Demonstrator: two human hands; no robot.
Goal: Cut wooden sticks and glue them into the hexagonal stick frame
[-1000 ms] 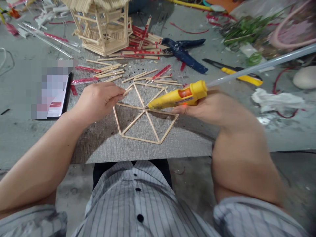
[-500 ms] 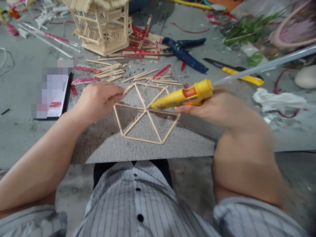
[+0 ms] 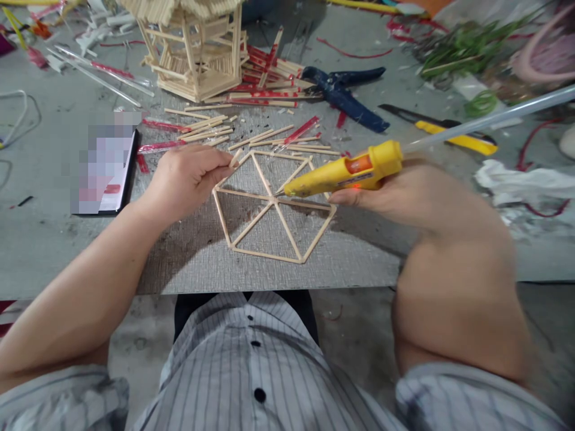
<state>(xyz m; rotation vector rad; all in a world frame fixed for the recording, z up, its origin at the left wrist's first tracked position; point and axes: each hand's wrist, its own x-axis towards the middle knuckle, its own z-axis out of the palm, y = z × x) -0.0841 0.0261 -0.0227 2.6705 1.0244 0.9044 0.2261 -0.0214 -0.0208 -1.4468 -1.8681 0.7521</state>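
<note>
A hexagonal frame of thin wooden sticks [image 3: 266, 257], with spokes meeting in the middle, lies flat near the table's front edge. My right hand [image 3: 404, 194] is wrapped round a yellow hot glue gun [image 3: 341, 175], a long clear glue stick [image 3: 485, 121] jutting from its back. The gun's nozzle points down-left at the joint where the spokes meet; whether it touches is too small to tell. At the frame's upper left corner, my left hand [image 3: 191, 176] pinches a short wooden stick [image 3: 236, 157] whose end shows past the fingertips. The fingers hide the rest of it.
Behind the frame lie loose sticks [image 3: 269, 136] and red wrappers. A small stick-built pavilion [image 3: 197, 60] stands farther back. Blue pliers [image 3: 344, 93] and a yellow utility knife [image 3: 462, 134] lie to the right; a phone [image 3: 108, 164] is by my left arm.
The whole view has shifted slightly, so everything sits a little farther right. Both hands keep their grips, and the nozzle stays at the middle joint.
</note>
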